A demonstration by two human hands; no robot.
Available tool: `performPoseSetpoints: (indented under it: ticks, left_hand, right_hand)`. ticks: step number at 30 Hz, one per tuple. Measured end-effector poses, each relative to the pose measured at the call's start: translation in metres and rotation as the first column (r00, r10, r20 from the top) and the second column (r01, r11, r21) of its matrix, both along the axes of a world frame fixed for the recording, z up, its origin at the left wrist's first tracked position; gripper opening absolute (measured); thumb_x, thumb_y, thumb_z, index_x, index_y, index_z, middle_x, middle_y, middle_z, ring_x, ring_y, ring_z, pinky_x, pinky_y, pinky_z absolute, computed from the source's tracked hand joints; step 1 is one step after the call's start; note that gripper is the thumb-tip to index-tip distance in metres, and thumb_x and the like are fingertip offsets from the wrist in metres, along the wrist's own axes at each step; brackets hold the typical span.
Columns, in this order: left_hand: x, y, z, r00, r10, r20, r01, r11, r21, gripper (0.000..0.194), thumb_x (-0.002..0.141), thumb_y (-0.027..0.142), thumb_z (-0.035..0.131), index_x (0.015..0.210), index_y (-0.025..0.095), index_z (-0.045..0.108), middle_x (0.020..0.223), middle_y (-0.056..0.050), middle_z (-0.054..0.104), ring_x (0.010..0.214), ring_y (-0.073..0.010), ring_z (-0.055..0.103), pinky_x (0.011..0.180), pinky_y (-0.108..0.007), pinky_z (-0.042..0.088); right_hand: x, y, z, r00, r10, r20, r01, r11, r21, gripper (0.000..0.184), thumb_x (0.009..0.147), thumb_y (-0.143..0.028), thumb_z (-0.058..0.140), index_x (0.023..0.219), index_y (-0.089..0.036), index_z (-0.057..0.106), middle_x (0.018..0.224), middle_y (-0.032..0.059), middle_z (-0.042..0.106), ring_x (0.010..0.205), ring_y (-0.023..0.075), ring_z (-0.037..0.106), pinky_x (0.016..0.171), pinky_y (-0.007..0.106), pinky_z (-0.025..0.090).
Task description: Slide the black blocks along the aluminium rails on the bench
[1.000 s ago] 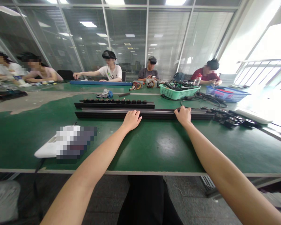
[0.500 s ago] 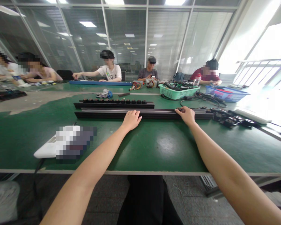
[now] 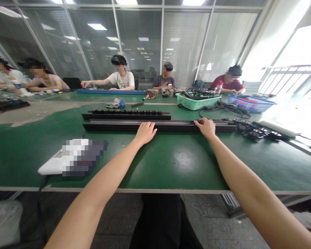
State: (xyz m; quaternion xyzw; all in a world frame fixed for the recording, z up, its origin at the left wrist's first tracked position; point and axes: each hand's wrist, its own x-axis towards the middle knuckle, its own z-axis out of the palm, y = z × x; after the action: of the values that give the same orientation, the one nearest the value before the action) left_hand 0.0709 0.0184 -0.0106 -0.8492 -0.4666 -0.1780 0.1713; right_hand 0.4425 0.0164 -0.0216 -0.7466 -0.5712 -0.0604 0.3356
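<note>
A long black rail [image 3: 114, 127] with a grey metal channel along its top lies crosswise in front of me. My left hand [image 3: 146, 132] grips the near side of it around its middle, fingers curled over the top edge. Further right, my right hand [image 3: 206, 127] is closed on a small dark part at the channel; most of that part is hidden by the fingers. Behind this rail lies a shorter black rail [image 3: 106, 117], with a row of small black pieces [image 3: 129, 112] along its top. Several loose black pieces [image 3: 256, 134] are heaped past the right end.
A white device [image 3: 50, 167] with a cable sits at the front left of the green table [image 3: 155, 166]. A green basket [image 3: 197, 103] of cables and a blue basket [image 3: 259, 107] stand further back. Several people work along the far side, one reaching over a blue bar [image 3: 106, 92].
</note>
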Motion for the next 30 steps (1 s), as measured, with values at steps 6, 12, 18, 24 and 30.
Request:
performPoseSetpoints:
  ticks: [6, 12, 18, 24, 30]
  left_hand:
    - [-0.0003, 0.0015, -0.0015, 1.0, -0.004, -0.002, 0.004, 1.0, 0.012, 0.039, 0.107, 0.036, 0.044, 0.136, 0.015, 0.061, 0.129, -0.016, 0.069, 0.121, -0.0316, 0.063, 0.108, -0.045, 0.046]
    - [-0.0005, 0.0019, -0.0014, 1.0, -0.007, -0.002, 0.007, 1.0, 0.004, 0.04, 0.108, 0.035, 0.043, 0.136, 0.014, 0.061, 0.128, -0.017, 0.069, 0.121, -0.0316, 0.063, 0.109, -0.045, 0.045]
    - [-0.0004, 0.0014, -0.001, 1.0, -0.008, 0.002, 0.008, 1.0, -0.001, 0.04, 0.107, 0.035, 0.043, 0.137, 0.014, 0.061, 0.13, -0.017, 0.068, 0.122, -0.0324, 0.063, 0.109, -0.046, 0.045]
    - [0.0001, 0.0003, -0.0001, 1.0, -0.004, -0.006, 0.004, 1.0, -0.001, 0.04, 0.108, 0.035, 0.043, 0.136, 0.013, 0.061, 0.13, -0.017, 0.068, 0.122, -0.0324, 0.063, 0.109, -0.045, 0.045]
    - [0.0001, -0.0004, 0.0002, 1.0, -0.012, 0.006, 0.012, 1.0, 0.002, 0.038, 0.107, 0.035, 0.044, 0.136, 0.016, 0.061, 0.128, -0.016, 0.069, 0.121, -0.0314, 0.063, 0.108, -0.046, 0.046]
  right_hand:
    - [-0.0019, 0.0009, 0.0015, 0.999, -0.013, 0.044, 0.014, 1.0, -0.021, 0.045, 0.098, -0.056, 0.052, 0.102, -0.017, 0.074, 0.1, 0.0167, 0.07, 0.11, 0.0339, 0.056, 0.095, 0.045, 0.043]
    - [-0.0045, -0.0001, 0.0034, 0.997, 0.004, 0.074, -0.002, 1.0, -0.027, 0.047, 0.1, -0.054, 0.048, 0.105, -0.015, 0.074, 0.102, 0.019, 0.067, 0.117, 0.0363, 0.055, 0.097, 0.048, 0.043]
    - [-0.0082, -0.0022, 0.0065, 0.998, -0.003, 0.07, 0.006, 0.999, -0.044, 0.048, 0.102, -0.054, 0.046, 0.105, -0.014, 0.073, 0.106, 0.0203, 0.066, 0.117, 0.0372, 0.055, 0.098, 0.051, 0.043]
    - [-0.0083, -0.0018, 0.0073, 0.994, 0.003, 0.107, 0.006, 0.997, -0.081, 0.046, 0.102, -0.05, 0.046, 0.11, -0.012, 0.071, 0.113, 0.0239, 0.066, 0.122, 0.0384, 0.053, 0.099, 0.052, 0.043]
    - [-0.0013, -0.0023, 0.0032, 0.996, 0.021, 0.09, -0.016, 0.998, -0.057, 0.044, 0.101, -0.054, 0.049, 0.11, -0.015, 0.07, 0.112, 0.0209, 0.07, 0.12, 0.0367, 0.054, 0.1, 0.05, 0.043]
